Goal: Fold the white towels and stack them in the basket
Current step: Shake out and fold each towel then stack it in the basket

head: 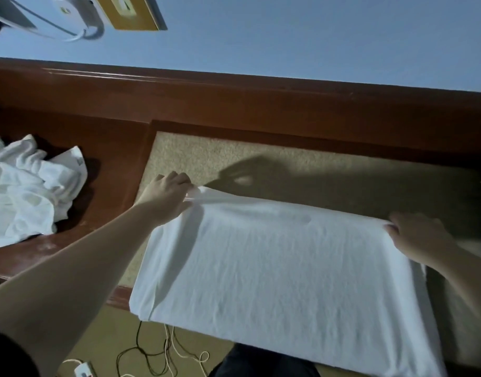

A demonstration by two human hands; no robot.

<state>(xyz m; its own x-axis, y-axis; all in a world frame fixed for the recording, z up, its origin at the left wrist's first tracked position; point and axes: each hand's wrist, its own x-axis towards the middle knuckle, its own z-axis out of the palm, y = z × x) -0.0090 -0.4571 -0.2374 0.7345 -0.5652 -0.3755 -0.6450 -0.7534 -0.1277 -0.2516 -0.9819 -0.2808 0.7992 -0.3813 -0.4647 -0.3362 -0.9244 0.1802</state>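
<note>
A white towel (283,273) lies spread flat over the beige inset of a wooden desk (234,156), its near edge hanging past the desk's front. My left hand (167,195) pinches the towel's far left corner, lifting it slightly. My right hand (416,235) grips the far right corner, fingers curled over the edge. A heap of crumpled white towels (29,189) sits on the desk's dark wood to the left. No basket shows in view.
A raised wooden ledge (234,93) runs along the desk's back against a blue wall. Cables and a power strip (84,370) lie on the floor below the front edge. A white appliance (59,14) hangs at the top left.
</note>
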